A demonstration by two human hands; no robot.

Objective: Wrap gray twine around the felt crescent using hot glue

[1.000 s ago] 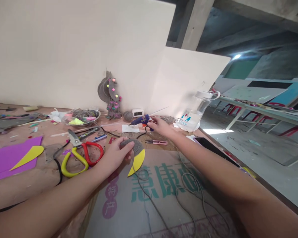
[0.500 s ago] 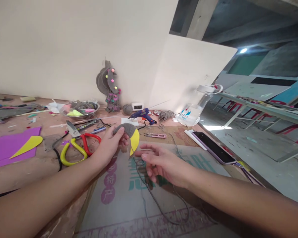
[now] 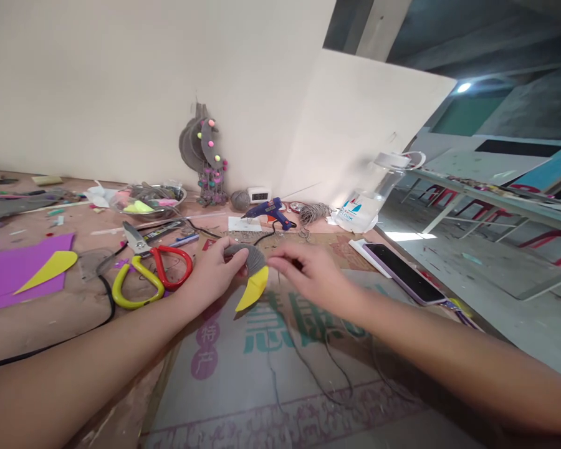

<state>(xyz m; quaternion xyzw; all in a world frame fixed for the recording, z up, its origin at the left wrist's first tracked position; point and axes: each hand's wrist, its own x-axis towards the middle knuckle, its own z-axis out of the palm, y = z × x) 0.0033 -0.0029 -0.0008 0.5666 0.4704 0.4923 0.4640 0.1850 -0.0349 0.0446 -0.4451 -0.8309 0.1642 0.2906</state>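
Yellow crescent cutout point(image 3: 254, 290), its upper part wound with grey yarn, is held just above a printed plastic sheet point(image 3: 234, 399) at the middle of the bench. One left hand point(image 3: 222, 265) grasps its wrapped end between thumb and fingers. One right hand point(image 3: 308, 268) is at the crescent's right edge, thumb and forefinger pinched on a grey yarn strand point(image 3: 307, 365) that trails in loops over the sheet.

Large teal characters, 慧康, run across the sheet, the rest covered by the right forearm; on its left, two purple discs carry white characters, the upper reading 特, the lower apparently 产. LOOK can be read on one clear water jug point(image 3: 362, 198) at the back right.

Behind the hands are one blue hot glue gun point(image 3: 273, 211), one white digital clock point(image 3: 258, 195) with digits too small to read, one yarn ball point(image 3: 240, 200) and one yarn skein point(image 3: 315, 213). To the left lie one pair of scissors point(image 3: 141, 246) with one red and one yellow handle, and a second yellow cutout point(image 3: 51, 269) on purple sheeting point(image 3: 9, 274). One phone point(image 3: 404, 274) lies right.
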